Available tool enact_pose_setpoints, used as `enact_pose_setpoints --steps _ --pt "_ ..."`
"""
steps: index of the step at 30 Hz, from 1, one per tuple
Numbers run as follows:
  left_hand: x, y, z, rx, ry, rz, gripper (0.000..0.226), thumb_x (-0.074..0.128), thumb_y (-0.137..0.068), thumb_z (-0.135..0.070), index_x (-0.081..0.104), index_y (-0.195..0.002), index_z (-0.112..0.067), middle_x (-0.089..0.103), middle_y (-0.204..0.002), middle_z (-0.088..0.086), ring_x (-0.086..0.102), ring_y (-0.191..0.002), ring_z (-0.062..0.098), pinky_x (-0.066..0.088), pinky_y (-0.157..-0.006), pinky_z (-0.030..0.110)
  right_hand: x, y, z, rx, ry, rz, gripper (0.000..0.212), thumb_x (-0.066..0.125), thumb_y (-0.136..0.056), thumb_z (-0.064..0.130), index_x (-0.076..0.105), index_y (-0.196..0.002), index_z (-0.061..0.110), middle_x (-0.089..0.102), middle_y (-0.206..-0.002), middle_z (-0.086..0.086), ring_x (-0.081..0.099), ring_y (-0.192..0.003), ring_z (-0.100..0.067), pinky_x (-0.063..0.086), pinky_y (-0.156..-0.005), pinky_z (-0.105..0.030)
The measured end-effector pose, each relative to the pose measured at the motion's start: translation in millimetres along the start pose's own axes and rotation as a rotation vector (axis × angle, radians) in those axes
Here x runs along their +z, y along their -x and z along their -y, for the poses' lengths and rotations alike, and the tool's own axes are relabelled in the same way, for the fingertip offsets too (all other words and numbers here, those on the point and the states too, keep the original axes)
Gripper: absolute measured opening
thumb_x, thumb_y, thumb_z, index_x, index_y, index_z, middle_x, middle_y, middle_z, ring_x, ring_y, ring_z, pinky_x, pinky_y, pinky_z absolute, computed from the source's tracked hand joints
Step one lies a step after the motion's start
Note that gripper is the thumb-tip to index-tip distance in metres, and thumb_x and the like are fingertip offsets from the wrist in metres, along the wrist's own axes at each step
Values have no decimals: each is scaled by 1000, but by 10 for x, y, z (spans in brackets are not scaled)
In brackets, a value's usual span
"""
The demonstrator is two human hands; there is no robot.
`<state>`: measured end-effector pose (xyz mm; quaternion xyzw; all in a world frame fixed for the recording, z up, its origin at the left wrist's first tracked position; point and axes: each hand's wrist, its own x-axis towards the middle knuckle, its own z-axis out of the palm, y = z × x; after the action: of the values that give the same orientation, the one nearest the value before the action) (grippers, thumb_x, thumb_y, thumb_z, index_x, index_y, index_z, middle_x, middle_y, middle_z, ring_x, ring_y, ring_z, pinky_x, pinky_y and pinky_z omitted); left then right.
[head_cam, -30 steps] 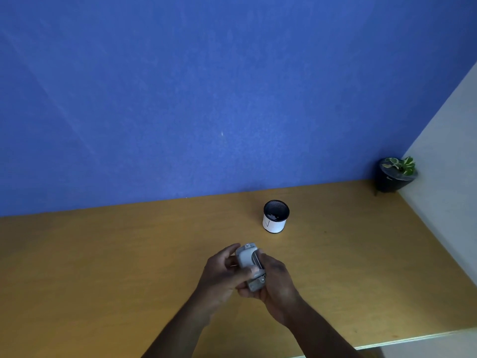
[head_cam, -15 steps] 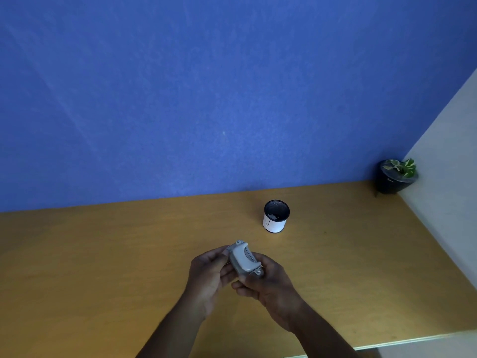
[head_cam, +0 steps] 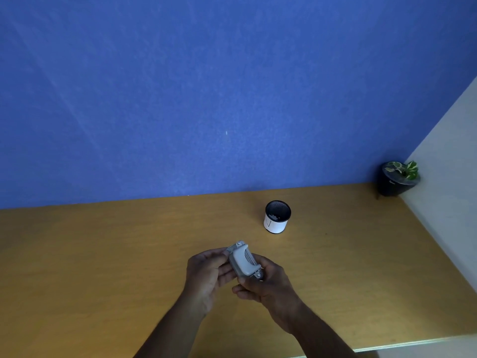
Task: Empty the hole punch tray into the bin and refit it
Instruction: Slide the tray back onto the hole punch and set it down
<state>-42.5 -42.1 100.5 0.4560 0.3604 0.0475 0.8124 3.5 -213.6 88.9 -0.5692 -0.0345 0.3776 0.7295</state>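
While both hands hold it above the wooden desk (head_cam: pixel 103 267), the grey hole punch (head_cam: pixel 244 262) lies between them, tilted, with its pale curved handle turned up toward the camera and one metal end pointing away to the upper left. A second ago it stood more on end, narrow side up, with the hands bunched closely over it; since then it has been rolled so that the broad handle faces up, and the hands have drawn slightly apart along its length. The left hand (head_cam: pixel 206 275) grips the far, left end, its fingers curled together around the side and the thumb lying along the body. The right hand (head_cam: pixel 268 285) cups the near end from below and the right, fingers pressed together beneath it and the thumb over the metal corner. Whether the chip tray is seated on the underside cannot be told, as the underside is turned away and covered by the palms.

Beyond the hands, well apart from them and slightly right, the small bin (head_cam: pixel 276 218) stands upright on the desk in the same spot as before: a white cylinder with a dark open mouth, and a few pale flecks show inside it. A potted plant (head_cam: pixel 397 179) sits in the far right corner where the blue wall (head_cam: pixel 206 86) meets a pale side wall (head_cam: pixel 454 164).
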Motion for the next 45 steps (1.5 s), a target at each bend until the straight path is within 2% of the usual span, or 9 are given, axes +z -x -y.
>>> enact_pose_setpoints --steps 5,9,14,21,26,29,32,35,45 --pt "-33 37 22 -47 -2 180 26 65 -104 -11 75 -127 -3 81 -119 25 80 -113 39 64 -90 44 1 -2 12 -11 -1 -34 49 83 -90 7 69 -134 21 81 -115 -21 80 -101 -41 66 -86 -42" --pt "-85 84 103 -36 -122 201 47 80 -85 -7 71 -130 -14 83 -112 26 81 -106 42 68 -81 42 6 26 40 10 31 33 48 80 -93 13 67 -138 21 80 -121 -20 78 -111 -40 65 -91 -43" --pt "-133 55 58 -35 -87 102 44 68 -91 10 66 -131 -8 83 -107 28 82 -101 42 68 -79 43 -83 26 99 107 -14 207 46 59 -99 12 67 -143 22 75 -135 -20 70 -128 -43 60 -101 -44" --pt "-102 61 -22 9 -145 107 47 64 -92 12 65 -134 -8 84 -104 26 83 -99 39 70 -76 37 -60 -56 28 132 46 -6 31 45 -114 14 73 -125 5 82 -116 -21 80 -108 -37 66 -92 -47" --pt "-95 63 17 38 -166 100 45 68 -91 7 67 -130 -15 85 -103 21 84 -100 34 70 -81 39 -27 -59 -11 94 88 -92 29 47 -113 12 73 -120 1 83 -108 -22 81 -99 -36 67 -89 -47" --pt "-41 39 55 125 -348 -82 40 75 -91 -6 66 -128 -20 84 -107 8 81 -100 24 64 -87 39 -8 -71 -26 70 93 -136 29 46 -113 12 73 -120 2 84 -106 -21 81 -100 -37 66 -91 -48" --pt "0 16 27 243 -426 -230 19 71 -96 -8 76 -113 -16 80 -98 7 73 -91 18 54 -76 32 -15 -91 -30 65 93 -188 30 45 -113 11 73 -121 4 84 -104 -20 82 -99 -36 67 -90 -46" --pt "7 17 -15 245 -444 -151 8 75 -97 -16 81 -93 -16 82 -85 12 74 -72 8 55 -67 29 -37 -96 -34 74 95 -194 29 45 -113 11 73 -121 4 84 -105 -19 82 -100 -35 67 -89 -45" --pt "-46 -134 53 31 -475 -52 7 80 -92 -11 85 -98 -12 87 -85 7 82 -74 17 64 -71 35 -21 -140 -152 128 73 -154 27 51 -111 12 76 -118 6 85 -109 -14 81 -106 -32 65 -91 -43"
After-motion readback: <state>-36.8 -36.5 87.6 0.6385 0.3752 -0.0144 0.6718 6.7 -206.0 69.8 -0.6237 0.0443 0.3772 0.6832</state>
